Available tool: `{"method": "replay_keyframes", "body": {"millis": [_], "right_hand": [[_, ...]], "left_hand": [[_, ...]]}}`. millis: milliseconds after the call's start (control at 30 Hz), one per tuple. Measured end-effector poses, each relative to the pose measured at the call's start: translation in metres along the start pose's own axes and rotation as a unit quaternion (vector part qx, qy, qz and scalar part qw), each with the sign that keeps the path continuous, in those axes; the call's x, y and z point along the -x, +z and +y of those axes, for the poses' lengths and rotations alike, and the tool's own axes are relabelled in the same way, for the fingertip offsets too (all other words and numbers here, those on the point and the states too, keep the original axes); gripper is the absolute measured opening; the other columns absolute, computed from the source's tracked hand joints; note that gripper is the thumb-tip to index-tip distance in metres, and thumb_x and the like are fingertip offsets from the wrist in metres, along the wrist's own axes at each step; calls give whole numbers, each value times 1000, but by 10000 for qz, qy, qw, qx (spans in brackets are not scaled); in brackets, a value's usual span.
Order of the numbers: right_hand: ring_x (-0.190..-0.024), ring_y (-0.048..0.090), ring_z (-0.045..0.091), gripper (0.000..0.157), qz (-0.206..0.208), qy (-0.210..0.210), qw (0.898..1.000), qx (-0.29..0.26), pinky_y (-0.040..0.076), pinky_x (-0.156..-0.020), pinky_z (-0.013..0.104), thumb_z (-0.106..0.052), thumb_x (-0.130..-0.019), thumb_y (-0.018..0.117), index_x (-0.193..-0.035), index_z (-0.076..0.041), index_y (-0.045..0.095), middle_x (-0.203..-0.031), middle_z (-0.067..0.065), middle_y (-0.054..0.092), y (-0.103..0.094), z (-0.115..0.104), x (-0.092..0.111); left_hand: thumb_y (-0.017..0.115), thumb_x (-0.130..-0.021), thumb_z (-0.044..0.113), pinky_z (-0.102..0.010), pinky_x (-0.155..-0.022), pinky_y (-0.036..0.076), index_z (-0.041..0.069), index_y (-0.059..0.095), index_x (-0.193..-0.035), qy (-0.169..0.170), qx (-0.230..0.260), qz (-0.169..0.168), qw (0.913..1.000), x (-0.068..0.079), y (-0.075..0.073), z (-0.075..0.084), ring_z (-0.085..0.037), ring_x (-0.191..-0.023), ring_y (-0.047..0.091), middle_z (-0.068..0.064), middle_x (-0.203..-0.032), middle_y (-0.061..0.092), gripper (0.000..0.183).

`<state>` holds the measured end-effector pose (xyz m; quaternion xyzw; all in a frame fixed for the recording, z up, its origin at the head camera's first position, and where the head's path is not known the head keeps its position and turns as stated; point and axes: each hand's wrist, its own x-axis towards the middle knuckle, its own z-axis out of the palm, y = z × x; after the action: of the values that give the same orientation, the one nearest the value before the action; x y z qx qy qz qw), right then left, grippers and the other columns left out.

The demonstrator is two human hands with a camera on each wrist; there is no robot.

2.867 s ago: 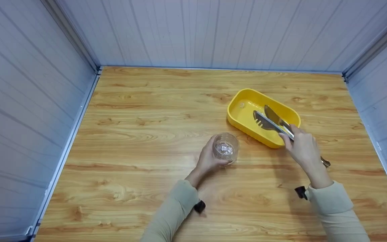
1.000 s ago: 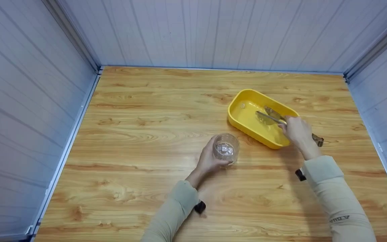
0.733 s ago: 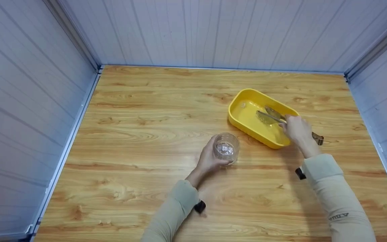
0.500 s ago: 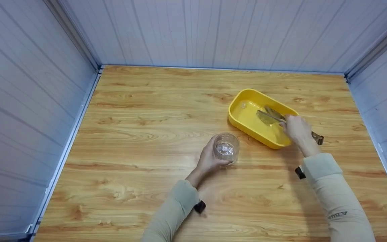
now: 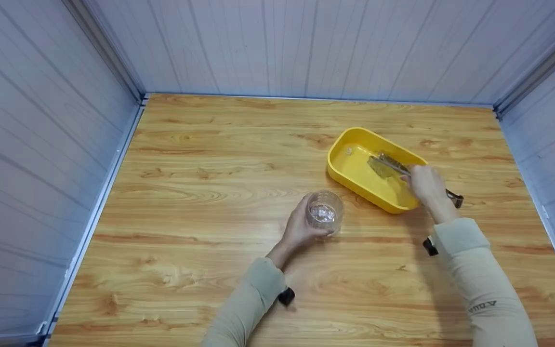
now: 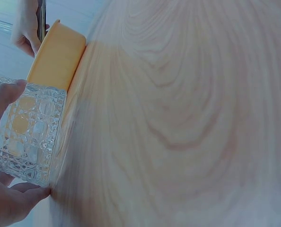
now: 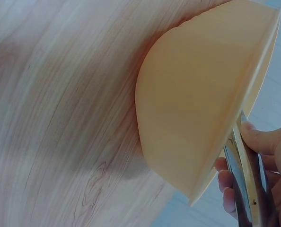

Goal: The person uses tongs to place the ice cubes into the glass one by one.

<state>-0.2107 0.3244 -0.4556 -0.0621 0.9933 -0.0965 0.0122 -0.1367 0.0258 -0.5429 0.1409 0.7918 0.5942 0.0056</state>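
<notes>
My left hand point(image 5: 298, 227) grips a clear patterned glass tumbler point(image 5: 336, 219) that stands on the table, with shiny clear pieces inside. The left wrist view shows fingers and thumb around its cut-glass wall point(image 6: 34, 127). Over the right rim of a yellow tub point(image 5: 358, 190), my right hand point(image 5: 427, 187) holds metal tongs point(image 5: 393, 166). Their broad ends are low in the tub and close together; whether something sits between them is too small to tell. A small clear cube point(image 5: 349, 151) lies at the tub's far left end. The right wrist view shows the tongs' arms point(image 7: 247, 184) pinched between thumb and fingers.
The wood-grain table point(image 5: 200, 202) is enclosed by pale panels at the back point(image 5: 287, 48), left and right. The tub stands right of the tumbler, a small gap between them. Its side wall point(image 7: 188, 94) fills much of the right wrist view.
My right hand has moved farther over the tub, and the tongs sit lower in it. In the last half second the tongs' ends have drawn together. My left hand and the tumbler have stayed put.
</notes>
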Motion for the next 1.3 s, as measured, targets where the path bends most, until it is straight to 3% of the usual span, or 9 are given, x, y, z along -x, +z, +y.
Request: {"method": "replay_keyframes", "body": {"millis": [267, 500, 733, 1000, 1300], "right_hand": [[-59, 50, 28, 23, -118, 89, 9998, -120, 39, -45, 36, -12, -84, 58, -94, 8, 60, -81, 24, 59, -1, -1, 0], [-55, 45, 25, 20, -96, 102, 9997, -183, 35, -44, 32, -12, -85, 58, -91, 8, 60, -67, 16, 55, 0, -2, 1], [-61, 48, 28, 19, -111, 81, 9996, -254, 36, -46, 35, -10, -85, 57, -89, 8, 59, -81, 23, 59, 0, -3, 3], [-50, 46, 26, 16, 64, -85, 9999, -96, 36, -41, 36, -11, -85, 57, -77, 3, 57, -59, 11, 50, 2, -2, 5], [-50, 44, 24, 17, 57, -74, 9999, -143, 34, -42, 33, -12, -86, 56, -77, 2, 57, -58, 9, 49, 3, 0, 9]], "left_hand": [[83, -53, 17, -29, -100, 30, 5, 34, -132, -2, 69, -11, 10000, 0, 0, 0, -17, -117, 41, -7, -127, 47, 94], [83, -52, 15, -28, -100, 30, 7, 36, -131, -38, 20, -2, 10000, 0, 0, 1, -16, -116, 41, -5, -125, 47, 92], [83, -51, 15, -29, -99, 30, 9, 37, -131, -71, 29, 36, 10000, 0, 0, 1, -16, -116, 42, -4, -125, 48, 92], [83, -53, 20, -30, -99, 31, 7, 34, -132, -87, -167, -11, 9998, 0, 0, 1, -18, -117, 41, -6, -127, 46, 94], [83, -54, 21, -30, -100, 30, 7, 34, -133, -141, -222, 11, 9997, 1, 1, 2, -18, -117, 41, -6, -127, 46, 94]]}}
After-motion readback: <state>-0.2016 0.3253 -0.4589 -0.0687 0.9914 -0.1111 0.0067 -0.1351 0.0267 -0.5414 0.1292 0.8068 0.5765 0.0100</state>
